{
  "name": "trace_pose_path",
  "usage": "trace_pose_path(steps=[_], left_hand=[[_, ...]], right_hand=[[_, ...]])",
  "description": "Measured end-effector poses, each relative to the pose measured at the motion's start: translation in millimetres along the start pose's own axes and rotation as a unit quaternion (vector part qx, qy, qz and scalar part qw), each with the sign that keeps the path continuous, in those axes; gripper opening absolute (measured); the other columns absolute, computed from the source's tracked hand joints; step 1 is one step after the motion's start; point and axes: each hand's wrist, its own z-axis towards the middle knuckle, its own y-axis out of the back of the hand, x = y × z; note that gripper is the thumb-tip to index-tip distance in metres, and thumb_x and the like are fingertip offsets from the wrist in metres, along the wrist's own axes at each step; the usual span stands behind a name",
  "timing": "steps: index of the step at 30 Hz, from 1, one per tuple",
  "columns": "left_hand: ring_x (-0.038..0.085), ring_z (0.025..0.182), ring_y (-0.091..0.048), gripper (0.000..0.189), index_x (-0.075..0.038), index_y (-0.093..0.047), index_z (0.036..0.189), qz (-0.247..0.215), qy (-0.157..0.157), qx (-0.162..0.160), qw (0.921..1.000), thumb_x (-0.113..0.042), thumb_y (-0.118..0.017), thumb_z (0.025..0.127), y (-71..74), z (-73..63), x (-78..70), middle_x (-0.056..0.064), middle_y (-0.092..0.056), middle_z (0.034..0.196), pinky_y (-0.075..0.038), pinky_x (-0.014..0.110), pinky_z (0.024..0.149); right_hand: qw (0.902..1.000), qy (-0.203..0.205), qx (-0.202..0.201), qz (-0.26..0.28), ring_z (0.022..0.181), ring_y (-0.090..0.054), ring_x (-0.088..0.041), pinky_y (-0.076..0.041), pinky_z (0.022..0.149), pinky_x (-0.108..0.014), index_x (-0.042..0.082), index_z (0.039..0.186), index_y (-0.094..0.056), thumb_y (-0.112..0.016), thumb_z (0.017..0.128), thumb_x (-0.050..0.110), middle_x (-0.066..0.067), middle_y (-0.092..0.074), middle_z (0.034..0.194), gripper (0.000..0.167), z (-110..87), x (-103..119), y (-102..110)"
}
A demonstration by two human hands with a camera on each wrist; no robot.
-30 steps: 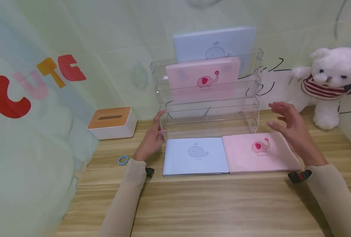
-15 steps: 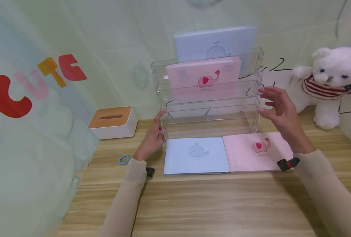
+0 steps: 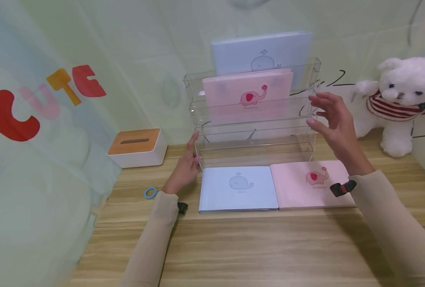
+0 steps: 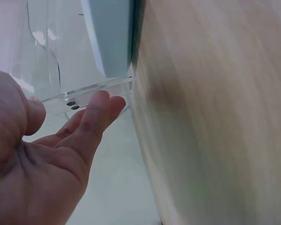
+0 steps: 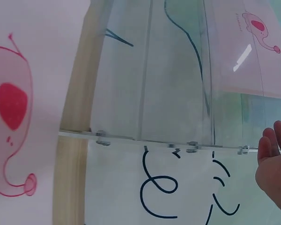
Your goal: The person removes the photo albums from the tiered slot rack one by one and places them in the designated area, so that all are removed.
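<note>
A clear acrylic tiered rack stands against the backdrop. Its top tier bears an upright light-blue whale booklet, and a pink elephant booklet stands in the tier below. Flat before the rack lie a blue whale booklet and, to its right, a pink elephant booklet. My left hand touches the rack's lower left side; in the left wrist view its fingers lie extended along the clear panel. Holding nothing, my right hand is at the rack's right side, fingers spread; contact there is unclear.
A white tissue box with a wooden lid sits left of the rack. In front of it lies a blue ring. A white teddy bear in a striped top leans at the right. Wood-grain tabletop extends in front.
My right hand has moved left and up, from above the flat pink booklet's far corner to the rack's right side. The left hand and the booklets have stayed in place.
</note>
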Motion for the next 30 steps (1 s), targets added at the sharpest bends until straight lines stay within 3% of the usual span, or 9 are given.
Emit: trace_pose_path(steps=[8,17,30], left_hand=[[0.023,0.067,-0.053,0.085,-0.028,0.014,0.169,0.0,0.022,0.005,0.9998,-0.009,-0.047,0.114,0.6,-1.1,0.2,0.014,-0.056,0.085,-0.05,0.037,0.07],[0.022,0.067,-0.054,0.093,-0.036,0.022,0.168,-0.01,0.056,0.014,0.9983,-0.01,-0.048,0.113,2.2,-2.9,1.8,0.013,-0.059,0.084,-0.052,0.037,0.072],[0.025,0.079,-0.06,0.092,-0.04,0.023,0.168,-0.021,0.063,0.034,0.9972,-0.01,-0.045,0.113,3.9,-1.9,1.5,0.017,-0.065,0.096,-0.055,0.041,0.081]], right_hand=[[0.9998,0.003,-0.003,-0.021,0.144,-0.051,-0.014,-0.041,0.115,-0.019,0.017,0.156,-0.049,-0.07,0.099,0.001,-0.005,-0.057,0.16,0.063,18.0,8,-5],[0.9998,-0.009,0.002,0.015,0.146,-0.051,-0.019,-0.041,0.118,-0.019,0.018,0.155,-0.049,-0.071,0.099,0.003,-0.011,-0.054,0.161,0.063,35.6,11,-11],[0.9981,-0.054,0.016,-0.024,0.15,-0.052,-0.021,-0.037,0.13,-0.037,0.024,0.159,-0.045,-0.074,0.101,0.019,-0.007,-0.055,0.163,0.065,56.8,16,-15]])
